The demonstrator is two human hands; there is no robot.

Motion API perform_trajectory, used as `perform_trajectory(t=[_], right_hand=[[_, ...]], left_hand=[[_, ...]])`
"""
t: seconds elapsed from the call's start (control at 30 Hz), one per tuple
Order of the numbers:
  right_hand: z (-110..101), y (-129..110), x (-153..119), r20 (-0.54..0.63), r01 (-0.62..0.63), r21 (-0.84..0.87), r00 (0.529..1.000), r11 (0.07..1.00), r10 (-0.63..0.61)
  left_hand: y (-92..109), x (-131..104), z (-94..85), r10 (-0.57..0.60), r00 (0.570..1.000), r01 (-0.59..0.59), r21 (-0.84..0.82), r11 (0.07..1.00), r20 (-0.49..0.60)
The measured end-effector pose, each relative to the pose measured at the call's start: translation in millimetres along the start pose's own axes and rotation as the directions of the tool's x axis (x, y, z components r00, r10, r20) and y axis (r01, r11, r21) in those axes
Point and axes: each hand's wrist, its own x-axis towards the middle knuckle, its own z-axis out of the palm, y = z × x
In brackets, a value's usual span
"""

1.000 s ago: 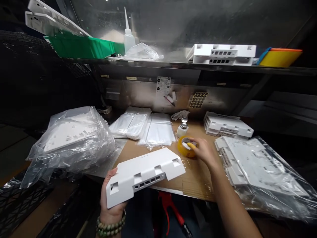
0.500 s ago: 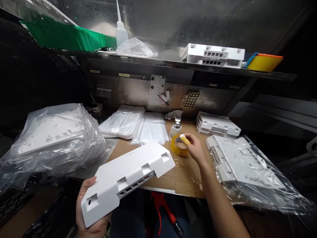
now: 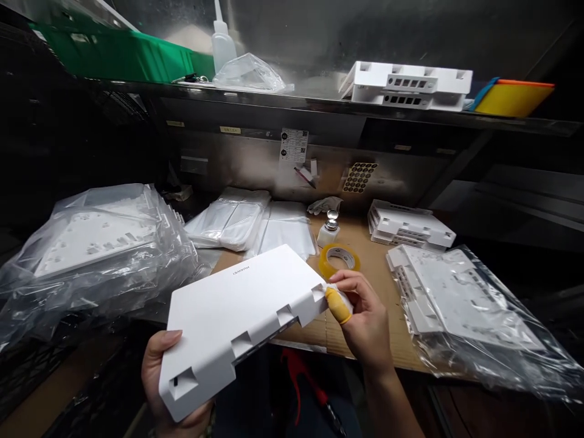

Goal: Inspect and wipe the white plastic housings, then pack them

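Note:
A white plastic device housing (image 3: 237, 304), marked HUAWEI, is tilted in front of me above the bench's near edge. Its lower left end is gripped by my left hand (image 3: 171, 377), thumb on the top face and fingers underneath. At the opposite corner is my right hand (image 3: 362, 313), a yellow finger cot (image 3: 338, 305) on its thumb. It pinches a small white wipe (image 3: 349, 299) against that corner. Just beyond my right fingers lies a roll of yellowish tape (image 3: 338, 260). A small pump bottle (image 3: 329, 230) with a metal cap stands behind the roll.
Bagged white housings lie left (image 3: 100, 237) and right (image 3: 469, 298). Clear plastic bags (image 3: 232, 219) and stacked housings (image 3: 410, 224) sit toward the back. Overhead, a shelf (image 3: 292, 100) carries a green bin (image 3: 118, 55), a squeeze bottle (image 3: 223, 45) and more housings (image 3: 410, 85). A red-handled tool (image 3: 303, 377) hangs below.
My right hand has come from beside the tape roll to the housing's right corner, bringing the wipe against it. The housing has turned, showing more of its top face.

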Motion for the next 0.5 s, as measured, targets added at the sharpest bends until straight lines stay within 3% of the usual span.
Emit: perform_trajectory(t=[0.1,0.23,0.37,0.43,0.5], right_hand=[[-1,1,0,-0.020,0.005,0.001,1.000,1.000,-0.005],[-3,7,1,-0.046,0.002,-0.008,0.999,1.000,-0.002],[-4,9,-2,-0.157,-0.019,0.063,0.987,0.998,0.028],[-2,3,-9,-0.219,0.056,-0.016,0.974,0.998,-0.058],[3,-7,-18,-0.199,0.156,-0.184,0.961,0.971,-0.192]], left_hand=[[-4,3,6.1,0.029,0.999,-0.030,0.045,0.999,0.031],[-8,5,7.2,0.032,0.987,-0.016,0.104,0.994,-0.158],[-4,0,-1.4,-0.090,0.956,0.112,0.065,0.992,-0.280],[0,-3,-4.8,-0.142,0.939,0.154,0.015,0.988,-0.312],[2,-4,-5.7,-0.166,0.924,0.175,-0.007,0.985,-0.343]])
